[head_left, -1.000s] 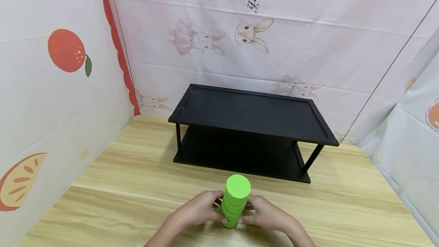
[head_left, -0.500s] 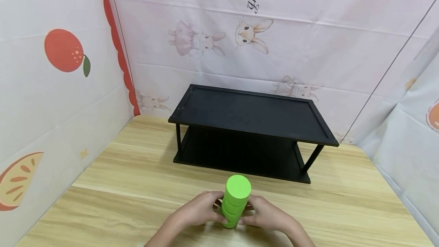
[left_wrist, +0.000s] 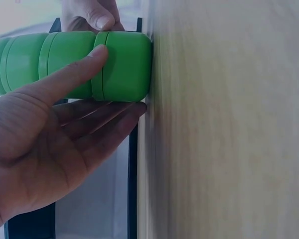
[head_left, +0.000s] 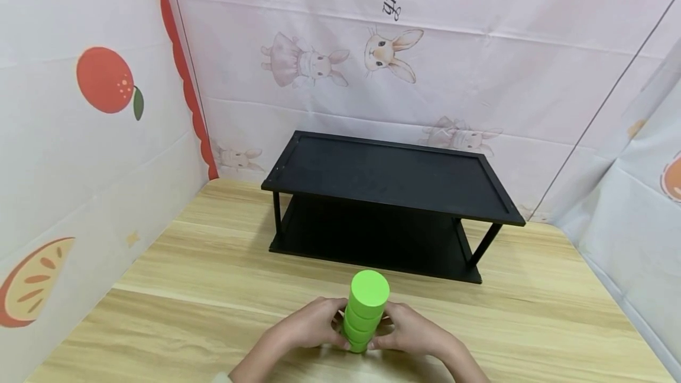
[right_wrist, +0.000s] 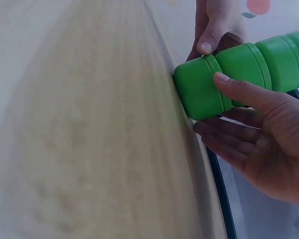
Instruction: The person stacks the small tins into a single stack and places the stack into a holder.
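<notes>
An upright stack of several bright green round canisters (head_left: 368, 306) stands on the wooden table. My left hand (head_left: 314, 324) holds its lower part from the left, while my right hand (head_left: 412, 331) holds it from the right. In the left wrist view, the left thumb lies on the seam of the bottom canister (left_wrist: 127, 67), and the fingers reach along its far side. The right wrist view has the right thumb on that same canister (right_wrist: 197, 89), with the right fingers (right_wrist: 229, 139) stretched behind it, close over the table.
Behind the stack stands a black two-tier shelf (head_left: 393, 176), its lower board (head_left: 372, 235) a short way from the hands. The wooden table (head_left: 175, 288) spreads out on both sides. Printed cloth (head_left: 340, 87) with rabbits and fruit closes off the back and sides.
Both hands keep their hold on the green stack, which stays in place. The left arm has shifted very slightly, and a bit of sleeve now shows at the bottom edge.
</notes>
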`<action>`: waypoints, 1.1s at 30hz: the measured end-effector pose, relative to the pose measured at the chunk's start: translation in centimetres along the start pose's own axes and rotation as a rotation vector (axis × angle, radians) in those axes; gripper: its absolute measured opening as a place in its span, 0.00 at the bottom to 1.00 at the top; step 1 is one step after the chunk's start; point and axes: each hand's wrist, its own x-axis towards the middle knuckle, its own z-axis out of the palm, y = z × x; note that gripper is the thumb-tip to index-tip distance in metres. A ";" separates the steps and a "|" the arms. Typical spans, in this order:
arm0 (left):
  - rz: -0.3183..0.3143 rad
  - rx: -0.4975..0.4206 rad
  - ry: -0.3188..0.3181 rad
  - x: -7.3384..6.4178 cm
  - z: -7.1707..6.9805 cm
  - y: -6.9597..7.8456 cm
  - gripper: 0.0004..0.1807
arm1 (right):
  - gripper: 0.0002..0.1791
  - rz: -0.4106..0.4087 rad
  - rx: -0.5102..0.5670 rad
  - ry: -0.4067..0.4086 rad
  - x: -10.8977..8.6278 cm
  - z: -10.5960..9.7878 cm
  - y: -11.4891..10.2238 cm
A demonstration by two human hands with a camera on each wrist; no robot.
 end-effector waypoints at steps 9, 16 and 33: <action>-0.008 -0.008 0.006 0.1 0.1 0.2 0.25 | 0.27 0.008 0.005 0.011 0.2 0.3 -0.2; 0.000 0.003 0.013 0.1 0.1 0.2 0.25 | 0.27 0.007 0.012 0.005 0.3 0.3 -0.4; 0.013 -0.002 0.024 0.3 0.0 0.5 0.25 | 0.27 -0.015 -0.041 0.012 0.2 -0.3 -0.9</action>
